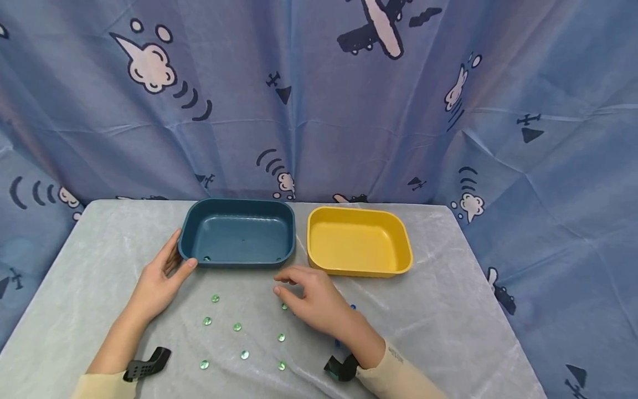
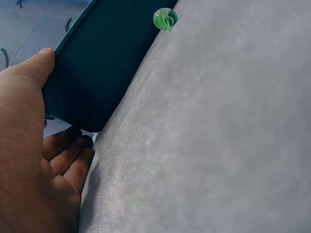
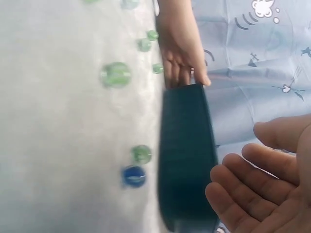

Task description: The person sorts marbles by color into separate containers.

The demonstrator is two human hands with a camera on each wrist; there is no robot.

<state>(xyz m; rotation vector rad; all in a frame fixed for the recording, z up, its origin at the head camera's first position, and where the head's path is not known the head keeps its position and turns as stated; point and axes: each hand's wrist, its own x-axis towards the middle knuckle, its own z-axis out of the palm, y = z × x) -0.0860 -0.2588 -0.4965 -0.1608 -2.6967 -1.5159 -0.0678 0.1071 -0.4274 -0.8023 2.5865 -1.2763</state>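
Note:
My left hand (image 1: pixel 157 285) holds the front left corner of a dark teal tray (image 1: pixel 236 265), its thumb at the rim and the other fingers along the end wall. Inside that tray, a small green marble (image 1: pixel 206 259) lies by the near wall. My right hand (image 1: pixel 316 299) hovers in front of the gap between the trays, fingers apart and slightly bent, with nothing in them. Beneath it, a green marble (image 1: pixel 284 306) is partly covered. In the right wrist view a blue marble (image 3: pixel 134 176) sits beside a green one (image 3: pixel 142 154).
A yellow tray (image 1: pixel 360 273) stands to the right of the teal one. Several green glass marbles (image 1: pixel 237 327) are scattered over the grey cloth (image 1: pixel 448 332). Near my right forearm lie blue marbles (image 1: pixel 353 306). A patterned blue curtain (image 1: pixel 319 111) hangs behind the table.

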